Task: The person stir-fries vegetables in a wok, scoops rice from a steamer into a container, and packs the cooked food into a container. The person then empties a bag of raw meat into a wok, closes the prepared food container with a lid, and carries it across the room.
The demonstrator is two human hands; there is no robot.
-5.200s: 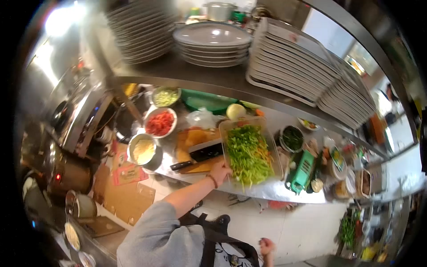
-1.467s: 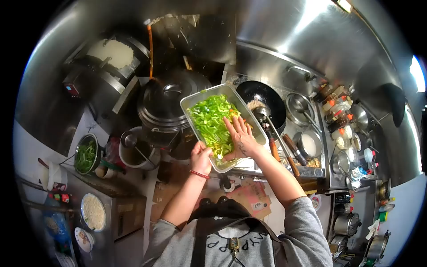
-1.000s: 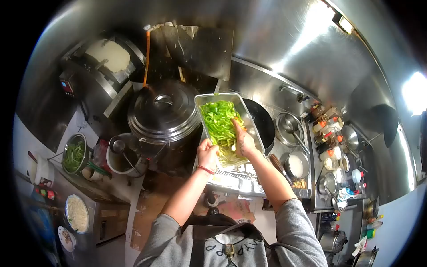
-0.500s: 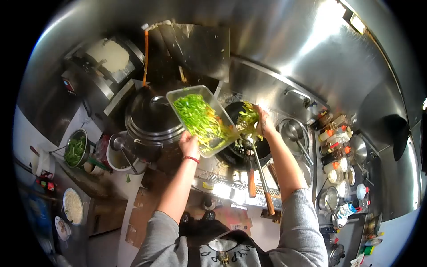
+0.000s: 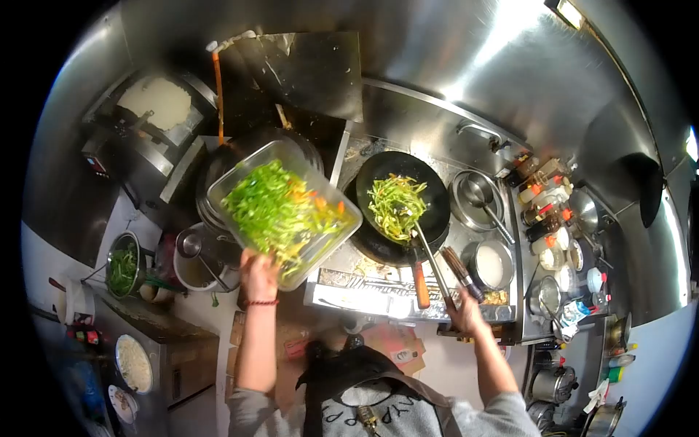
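My left hand [image 5: 260,275] grips the near edge of a clear plastic container [image 5: 336,211], tilted left of the wok. Shredded green vegetables [image 5: 266,193] with some orange pieces fill much of it. In the black wok [image 5: 429,171] lies a heap of similar shredded vegetables [image 5: 397,204]. My right hand [image 5: 466,315] is closed around the end of a long-handled metal cooking utensil [image 5: 432,262], whose head is hidden among the vegetables in the wok. The wok's orange-brown handle [image 5: 421,288] points toward me, left of the utensil.
A ladle [image 5: 477,191] rests in a metal bowl right of the wok, near a pot of whitish liquid [image 5: 491,264]. A bamboo brush [image 5: 460,273] lies beside the wok. Seasoning bottles [image 5: 546,218] crowd the right side. Another ladle [image 5: 191,244] sits in a pot at left.
My right hand has left the vegetables over the wok and taken hold of the utensil's handle. My left hand has moved the container left, away from the wok.
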